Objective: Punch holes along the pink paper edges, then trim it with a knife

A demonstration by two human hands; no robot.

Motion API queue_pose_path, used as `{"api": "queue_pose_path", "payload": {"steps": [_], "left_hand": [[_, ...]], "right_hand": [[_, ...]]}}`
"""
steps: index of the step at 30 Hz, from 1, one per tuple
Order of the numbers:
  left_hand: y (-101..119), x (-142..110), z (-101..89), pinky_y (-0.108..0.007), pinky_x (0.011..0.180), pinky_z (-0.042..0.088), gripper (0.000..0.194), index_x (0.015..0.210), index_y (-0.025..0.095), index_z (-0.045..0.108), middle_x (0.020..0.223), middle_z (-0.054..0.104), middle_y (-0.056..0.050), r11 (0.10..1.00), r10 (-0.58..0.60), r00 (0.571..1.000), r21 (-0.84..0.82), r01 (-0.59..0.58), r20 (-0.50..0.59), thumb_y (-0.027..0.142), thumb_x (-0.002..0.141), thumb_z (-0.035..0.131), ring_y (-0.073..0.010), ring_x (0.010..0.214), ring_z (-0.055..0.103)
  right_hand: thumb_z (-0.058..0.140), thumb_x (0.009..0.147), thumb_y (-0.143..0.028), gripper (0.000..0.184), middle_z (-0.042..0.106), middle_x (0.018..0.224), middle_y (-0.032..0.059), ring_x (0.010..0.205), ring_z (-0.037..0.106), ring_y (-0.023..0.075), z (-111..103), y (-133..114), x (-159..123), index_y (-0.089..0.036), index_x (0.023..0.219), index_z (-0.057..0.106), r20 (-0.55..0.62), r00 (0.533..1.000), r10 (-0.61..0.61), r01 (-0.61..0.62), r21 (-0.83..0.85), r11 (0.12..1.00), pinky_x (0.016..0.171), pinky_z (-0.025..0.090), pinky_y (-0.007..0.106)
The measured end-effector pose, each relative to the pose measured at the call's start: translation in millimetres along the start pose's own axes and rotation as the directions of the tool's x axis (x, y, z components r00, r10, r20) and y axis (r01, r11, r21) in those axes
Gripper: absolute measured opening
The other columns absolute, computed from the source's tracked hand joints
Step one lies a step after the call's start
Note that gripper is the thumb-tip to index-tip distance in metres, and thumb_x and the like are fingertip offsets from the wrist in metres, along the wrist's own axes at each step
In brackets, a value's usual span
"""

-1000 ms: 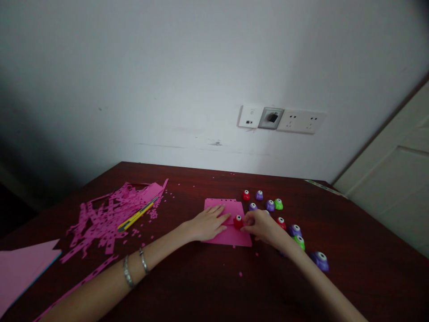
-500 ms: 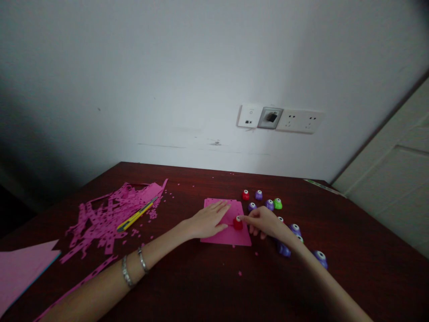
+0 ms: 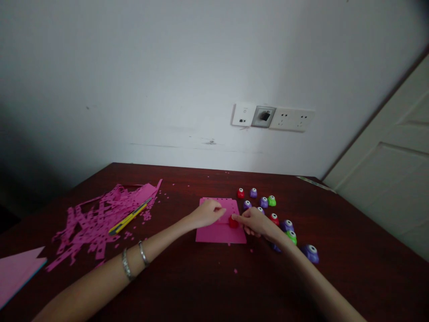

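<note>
Your left hand [image 3: 205, 214], flat before, has curled over the pink card [image 3: 217, 235]; your right hand [image 3: 254, 222] thumbs the red punch [image 3: 232, 222] on the card's right side. I can't tell either grip.

On the dark red-brown wooden counter [image 3: 187, 281], a rectangular pink paper card [image 3: 214, 235] lies centrally, with a small rounded red plastic punch [image 3: 233, 222] on its right part. Left of the card spreads a heap of pink paper strips [image 3: 85, 221], a slim yellow-handled cutter knife [image 3: 129, 218] along its right side; pale pink paper sheets [image 3: 18, 273] lie before it, farther left. Rounded purple, red and green plastic punches [image 3: 287, 226] stand right of the card. Behind rises the white wall [image 3: 134, 89].
</note>
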State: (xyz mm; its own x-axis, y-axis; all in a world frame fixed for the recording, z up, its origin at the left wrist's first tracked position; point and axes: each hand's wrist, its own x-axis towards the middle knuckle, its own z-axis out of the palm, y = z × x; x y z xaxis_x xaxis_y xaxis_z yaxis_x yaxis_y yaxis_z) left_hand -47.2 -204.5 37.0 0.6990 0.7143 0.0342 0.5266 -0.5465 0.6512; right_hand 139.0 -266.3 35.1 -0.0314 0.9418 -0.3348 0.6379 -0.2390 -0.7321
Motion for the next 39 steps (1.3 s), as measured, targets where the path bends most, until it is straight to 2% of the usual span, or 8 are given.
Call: {"api": "queue_pose_path", "payload": {"steps": [4, 9, 14, 18, 24, 30, 39], "left_hand": [[1, 11, 3.2, -0.022, 0.043, 0.033, 0.04, 0.062, 0.012, 0.057, 0.061, 0.06, -0.004, 0.983, -0.094, 0.965, -0.131, 0.129, 0.246, 0.037, 0.086, 0.036, -0.0068, 0.041, 0.044], [-5, 30, 5.4, -0.021, 0.04, 0.034, 0.045, 0.061, 0.012, 0.056, 0.054, 0.06, -0.003, 0.977, -0.105, 0.921, -0.135, 0.166, 0.375, 0.034, 0.088, 0.029, -0.0066, 0.036, 0.042], [-15, 44, 7.4, -0.019, 0.037, 0.031, 0.052, 0.057, 0.013, 0.053, 0.04, 0.051, 0.0, 0.969, -0.125, 0.89, -0.137, 0.204, 0.439, 0.037, 0.091, 0.023, -0.0063, 0.032, 0.041], [-22, 49, 7.2, -0.02, 0.035, 0.026, 0.057, 0.056, 0.013, 0.053, 0.038, 0.05, -0.001, 0.958, -0.103, 0.882, -0.192, 0.212, 0.46, 0.048, 0.09, 0.023, -0.0066, 0.031, 0.039], [-21, 50, 3.2, -0.022, 0.038, 0.029, 0.058, 0.06, 0.014, 0.056, 0.042, 0.051, -0.002, 0.968, -0.091, 0.846, -0.152, 0.199, 0.525, 0.054, 0.088, 0.025, -0.0078, 0.034, 0.039], [-20, 53, 3.6, -0.023, 0.038, 0.031, 0.063, 0.054, 0.015, 0.057, 0.043, 0.052, -0.003, 0.985, -0.029, 0.829, -0.126, 0.12, 0.559, 0.069, 0.078, 0.033, -0.008, 0.035, 0.041], [-12, 56, -2.0, -0.024, 0.036, 0.029, 0.061, 0.061, 0.015, 0.062, 0.046, 0.052, -0.004, 0.973, -0.01, 0.753, -0.168, 0.161, 0.658, 0.073, 0.069, 0.044, -0.01, 0.037, 0.041]], "right_hand": [[0.05, 0.078, -0.052, 0.047, 0.046, 0.038, -0.0035, 0.03, 0.035, 0.0046, -2, -1, 2, -0.017, 0.048, 0.049, 0.034, 0.999, -0.008, 0.008, -0.008, 1.0, 0.03, 0.025, 0.017], [0.05, 0.076, -0.058, 0.052, 0.046, 0.04, -0.0035, 0.03, 0.032, 0.003, -15, -9, 4, -0.015, 0.048, 0.051, 0.163, 0.985, 0.055, -0.051, -0.026, 0.998, 0.031, 0.023, 0.017], [0.062, 0.067, -0.057, 0.048, 0.046, 0.041, -0.0034, 0.033, 0.031, 0.003, -29, -27, 9, -0.013, 0.049, 0.052, 0.286, 0.938, 0.195, -0.178, -0.087, 0.98, 0.033, 0.022, 0.018], [0.063, 0.069, -0.051, 0.042, 0.047, 0.042, -0.0031, 0.035, 0.033, 0.0038, -33, -41, 8, -0.012, 0.056, 0.059, 0.336, 0.905, 0.261, -0.242, -0.099, 0.965, 0.036, 0.026, 0.018], [0.061, 0.074, -0.047, 0.038, 0.046, 0.042, -0.0043, 0.032, 0.029, 0.0025, -37, -42, 12, -0.011, 0.062, 0.064, 0.446, 0.848, 0.286, -0.286, -0.068, 0.956, 0.036, 0.027, 0.016], [0.061, 0.075, -0.041, 0.035, 0.046, 0.041, -0.0038, 0.033, 0.03, 0.0021, -39, -36, 26, -0.012, 0.055, 0.06, 0.557, 0.782, 0.28, -0.312, -0.04, 0.949, 0.032, 0.024, 0.012], [0.048, 0.083, -0.023, 0.024, 0.048, 0.041, -0.0033, 0.032, 0.035, 0.0031, -42, -36, 29, -0.013, 0.065, 0.061, 0.608, 0.742, 0.283, -0.299, -0.079, 0.951, 0.031, 0.022, 0.01]]}}
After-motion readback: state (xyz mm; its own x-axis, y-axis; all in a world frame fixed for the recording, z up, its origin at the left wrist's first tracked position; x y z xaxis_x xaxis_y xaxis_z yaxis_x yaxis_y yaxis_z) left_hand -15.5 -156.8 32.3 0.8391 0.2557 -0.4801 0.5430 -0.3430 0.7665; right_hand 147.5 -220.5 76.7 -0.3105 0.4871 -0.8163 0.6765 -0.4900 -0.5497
